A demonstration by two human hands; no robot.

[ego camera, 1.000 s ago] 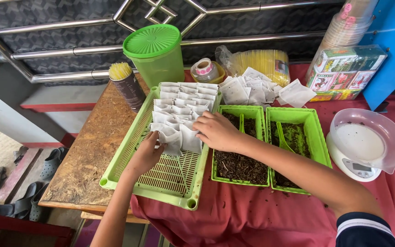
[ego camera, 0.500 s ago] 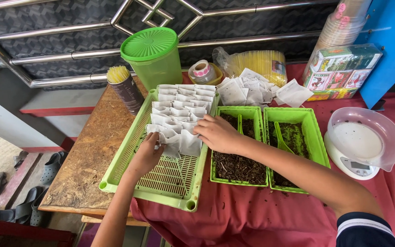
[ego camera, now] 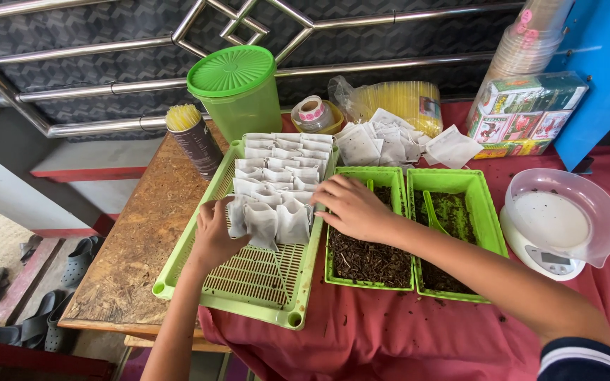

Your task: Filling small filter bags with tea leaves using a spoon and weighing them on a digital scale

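Note:
A long green slatted tray [ego camera: 248, 282] holds rows of small white filled paper pouches [ego camera: 277, 173]. My left hand [ego camera: 214, 233] rests on the tray and pinches the front left pouch [ego camera: 238, 215]. My right hand [ego camera: 351, 207] lies at the tray's right edge, fingertips on the front right pouches [ego camera: 294, 220]. Beside it stand a green basket of dark dried leaves [ego camera: 368, 257] and a second green basket [ego camera: 453, 212] with greenish leaves and a green scoop [ego camera: 433, 212].
A lidded green bucket [ego camera: 238, 92], a dark can of yellow sticks [ego camera: 193, 137], a tape roll [ego camera: 312, 109], loose empty pouches [ego camera: 390, 144], a yellow bag [ego camera: 397, 99], coloured boxes [ego camera: 524, 113], stacked cups [ego camera: 531, 39] and a white kitchen scale with bowl [ego camera: 555, 226] surround them. Metal railing behind.
Both hands shifted slightly along the front row of pouches; the left hand now grips the front left pouch. The camera view moved a little.

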